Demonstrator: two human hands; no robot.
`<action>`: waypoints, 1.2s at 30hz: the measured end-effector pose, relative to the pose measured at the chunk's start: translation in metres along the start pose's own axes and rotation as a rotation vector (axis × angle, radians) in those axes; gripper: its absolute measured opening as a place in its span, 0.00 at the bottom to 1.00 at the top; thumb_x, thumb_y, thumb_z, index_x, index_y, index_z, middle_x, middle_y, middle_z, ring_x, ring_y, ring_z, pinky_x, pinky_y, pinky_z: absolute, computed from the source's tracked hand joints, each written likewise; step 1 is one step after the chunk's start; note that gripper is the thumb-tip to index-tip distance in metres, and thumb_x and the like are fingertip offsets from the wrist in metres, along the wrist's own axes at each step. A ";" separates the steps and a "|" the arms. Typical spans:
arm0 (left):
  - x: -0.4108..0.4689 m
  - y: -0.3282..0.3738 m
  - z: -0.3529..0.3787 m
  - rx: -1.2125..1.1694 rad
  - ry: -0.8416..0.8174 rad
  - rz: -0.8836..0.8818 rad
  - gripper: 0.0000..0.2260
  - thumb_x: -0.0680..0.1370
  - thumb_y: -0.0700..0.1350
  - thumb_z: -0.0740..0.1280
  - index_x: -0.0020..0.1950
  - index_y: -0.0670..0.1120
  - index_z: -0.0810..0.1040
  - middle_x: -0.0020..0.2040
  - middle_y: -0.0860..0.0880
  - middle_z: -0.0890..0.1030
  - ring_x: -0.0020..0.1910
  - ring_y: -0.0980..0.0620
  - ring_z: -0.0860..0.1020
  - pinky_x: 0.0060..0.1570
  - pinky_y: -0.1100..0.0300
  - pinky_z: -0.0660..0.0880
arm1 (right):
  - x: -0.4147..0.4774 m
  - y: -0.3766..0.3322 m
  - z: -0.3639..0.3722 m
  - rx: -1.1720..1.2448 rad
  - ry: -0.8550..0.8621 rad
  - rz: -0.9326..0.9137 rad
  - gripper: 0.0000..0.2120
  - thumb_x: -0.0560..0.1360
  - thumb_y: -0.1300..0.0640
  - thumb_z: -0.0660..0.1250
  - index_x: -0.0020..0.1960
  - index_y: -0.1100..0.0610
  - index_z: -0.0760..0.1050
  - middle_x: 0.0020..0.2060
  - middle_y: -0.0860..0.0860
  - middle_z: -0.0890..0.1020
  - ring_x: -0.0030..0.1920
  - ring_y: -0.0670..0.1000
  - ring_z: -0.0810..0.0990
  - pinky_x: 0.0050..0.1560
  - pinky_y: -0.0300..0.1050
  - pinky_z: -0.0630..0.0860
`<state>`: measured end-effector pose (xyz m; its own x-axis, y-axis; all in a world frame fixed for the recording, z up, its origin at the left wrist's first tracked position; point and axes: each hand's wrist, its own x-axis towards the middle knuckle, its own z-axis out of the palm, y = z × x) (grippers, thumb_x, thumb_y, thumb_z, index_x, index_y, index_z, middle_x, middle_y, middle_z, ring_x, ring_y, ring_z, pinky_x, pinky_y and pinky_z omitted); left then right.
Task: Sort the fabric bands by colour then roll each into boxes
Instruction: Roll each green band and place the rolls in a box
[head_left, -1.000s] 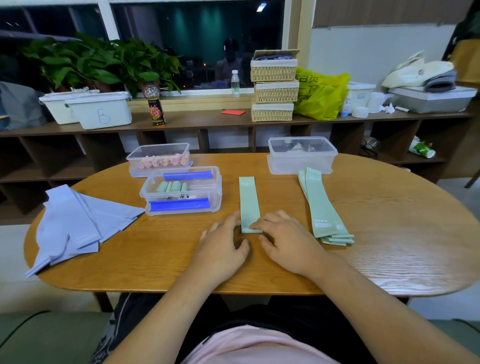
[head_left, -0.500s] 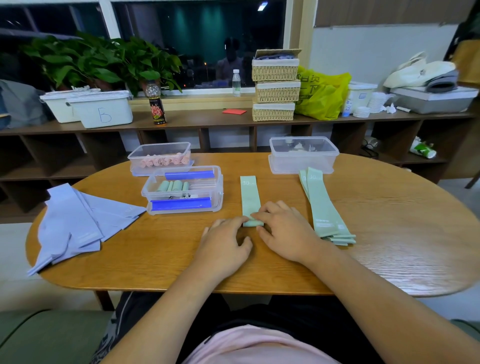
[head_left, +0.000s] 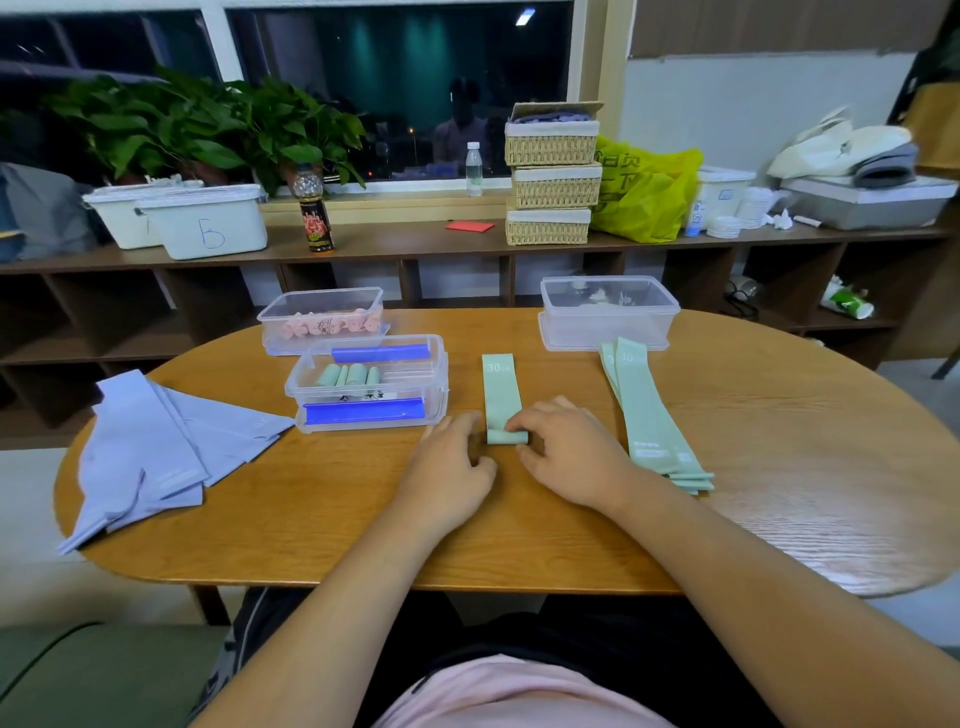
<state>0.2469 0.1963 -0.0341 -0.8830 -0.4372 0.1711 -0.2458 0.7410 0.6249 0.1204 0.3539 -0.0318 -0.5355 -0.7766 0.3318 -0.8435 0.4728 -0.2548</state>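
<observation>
A single green band lies lengthwise at the table's middle, its near end turned up into a small roll. My left hand and my right hand sit on either side of that roll, fingertips pinching it. A pile of green bands lies to the right. Lilac bands are spread at the left. A clear box with blue clips holds several green rolls. Behind it a clear box holds pink rolls.
A third clear box stands at the back right of the wooden table. Beyond the table runs a low shelf with white tubs, a bottle, stacked wicker baskets and a yellow bag.
The roll at the band's near end has grown and moved away from me, and both hands have followed it. The flat part of the band is shorter.
</observation>
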 end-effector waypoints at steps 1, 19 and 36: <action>-0.001 -0.001 0.000 -0.036 0.025 -0.013 0.28 0.77 0.46 0.69 0.78 0.54 0.71 0.66 0.55 0.77 0.68 0.52 0.73 0.71 0.51 0.72 | 0.002 0.000 0.002 0.008 0.005 0.008 0.15 0.81 0.47 0.66 0.67 0.43 0.79 0.57 0.40 0.81 0.58 0.46 0.74 0.61 0.52 0.76; -0.018 -0.006 0.001 0.026 0.035 0.265 0.28 0.76 0.30 0.60 0.69 0.56 0.80 0.65 0.59 0.77 0.69 0.57 0.71 0.73 0.56 0.70 | -0.057 -0.012 -0.006 0.147 0.053 -0.067 0.09 0.80 0.44 0.68 0.60 0.40 0.81 0.47 0.34 0.77 0.53 0.40 0.71 0.54 0.45 0.75; -0.030 -0.005 0.001 0.017 0.032 0.407 0.14 0.79 0.38 0.64 0.56 0.55 0.82 0.53 0.61 0.77 0.58 0.58 0.74 0.59 0.54 0.75 | -0.051 -0.009 -0.004 0.073 -0.033 -0.029 0.18 0.83 0.39 0.61 0.72 0.38 0.75 0.54 0.36 0.72 0.57 0.41 0.69 0.61 0.49 0.74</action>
<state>0.2740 0.2060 -0.0429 -0.8965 -0.1218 0.4259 0.1147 0.8649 0.4887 0.1552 0.3915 -0.0427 -0.5079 -0.8038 0.3099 -0.8530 0.4190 -0.3112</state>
